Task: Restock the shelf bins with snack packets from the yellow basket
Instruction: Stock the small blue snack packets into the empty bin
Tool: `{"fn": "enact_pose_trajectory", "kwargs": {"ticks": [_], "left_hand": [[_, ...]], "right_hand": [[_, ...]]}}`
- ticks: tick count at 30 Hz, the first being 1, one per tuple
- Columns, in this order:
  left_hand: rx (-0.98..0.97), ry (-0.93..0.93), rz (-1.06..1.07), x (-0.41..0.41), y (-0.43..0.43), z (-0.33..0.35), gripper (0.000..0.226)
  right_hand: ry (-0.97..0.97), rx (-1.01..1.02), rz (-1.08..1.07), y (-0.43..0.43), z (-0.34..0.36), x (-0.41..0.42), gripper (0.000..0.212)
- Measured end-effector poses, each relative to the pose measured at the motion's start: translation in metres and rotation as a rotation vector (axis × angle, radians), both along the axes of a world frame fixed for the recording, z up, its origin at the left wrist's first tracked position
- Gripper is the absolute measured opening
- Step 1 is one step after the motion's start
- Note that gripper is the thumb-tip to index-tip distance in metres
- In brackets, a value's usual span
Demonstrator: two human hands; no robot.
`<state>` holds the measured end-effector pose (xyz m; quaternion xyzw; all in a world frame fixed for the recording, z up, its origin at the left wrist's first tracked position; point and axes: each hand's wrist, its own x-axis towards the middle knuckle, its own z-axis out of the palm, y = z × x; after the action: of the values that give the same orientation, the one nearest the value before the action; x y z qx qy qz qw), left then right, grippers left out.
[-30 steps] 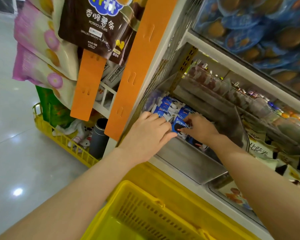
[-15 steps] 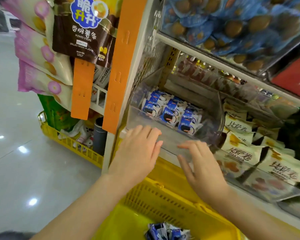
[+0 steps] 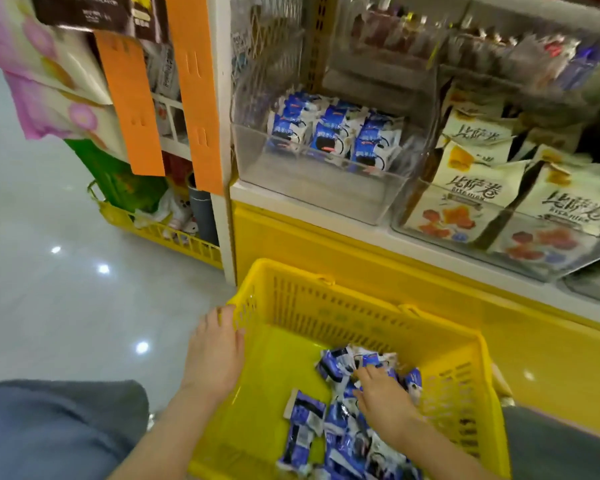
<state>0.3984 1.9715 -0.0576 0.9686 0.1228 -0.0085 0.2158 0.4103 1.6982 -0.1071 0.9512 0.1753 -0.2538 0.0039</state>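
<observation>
The yellow basket [image 3: 326, 317] stands on the floor in front of the shelf. Several blue-and-white snack packets [image 3: 305, 410] lie in its right half. My right hand [image 3: 383, 398] is down inside the basket, fingers spread on top of the packets, and none looks lifted. My left hand [image 3: 215, 355] rests with straight fingers against the basket's left rim. On the lowest shelf sits a clear plastic bin [image 3: 319, 192]. Rows of the same blue packets [image 3: 336, 133] fill its back part.
Right of it, another clear bin [image 3: 430, 233] holds cream packets [image 3: 482, 192]. Orange hanging strips [image 3: 194, 98] and hung bags flank the shelf's left post. A yellow wire rack [image 3: 174, 233] stands on the floor at left. My grey-trousered knee [image 3: 59, 427] is at bottom left.
Both hands have come down from the clear shelf bin to the yellow basket. The right one now lies on the packets inside, and the view has tilted downward.
</observation>
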Motion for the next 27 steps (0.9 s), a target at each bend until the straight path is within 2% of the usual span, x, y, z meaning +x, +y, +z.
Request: {"fn": "enact_pose_trajectory", "kwargs": {"ticks": [3,6,13,16,19,22,24,27], "left_hand": [[-0.216,0.016,0.131,-0.003,0.008,-0.011,0.033],[-0.210,0.079,0.170,-0.002,0.013,-0.024,0.030],[-0.144,-0.010,0.175,-0.002,0.014,-0.035,0.026],[-0.120,-0.038,0.180,-0.001,0.013,-0.037,0.024],[-0.103,-0.059,0.191,0.000,0.013,-0.040,0.022],[-0.100,-0.068,0.203,0.000,0.012,-0.040,0.022],[-0.093,-0.071,0.193,-0.001,0.012,-0.039,0.022],[-0.071,-0.074,0.187,-0.002,0.012,-0.039,0.022]], "right_hand": [[0.170,-0.024,-0.047,-0.011,-0.031,-0.015,0.041],[0.274,0.018,-0.081,-0.018,-0.056,-0.028,0.043],[0.144,-0.131,0.073,-0.014,-0.090,-0.032,0.055],[0.185,0.009,0.071,-0.010,-0.100,-0.032,0.056],[0.256,0.225,-0.046,0.007,-0.106,-0.030,0.060],[0.347,0.321,-0.179,0.031,-0.111,-0.021,0.071],[0.380,0.270,-0.208,0.046,-0.116,-0.018,0.075],[0.283,0.085,-0.104,0.059,-0.125,-0.019,0.067]]}}
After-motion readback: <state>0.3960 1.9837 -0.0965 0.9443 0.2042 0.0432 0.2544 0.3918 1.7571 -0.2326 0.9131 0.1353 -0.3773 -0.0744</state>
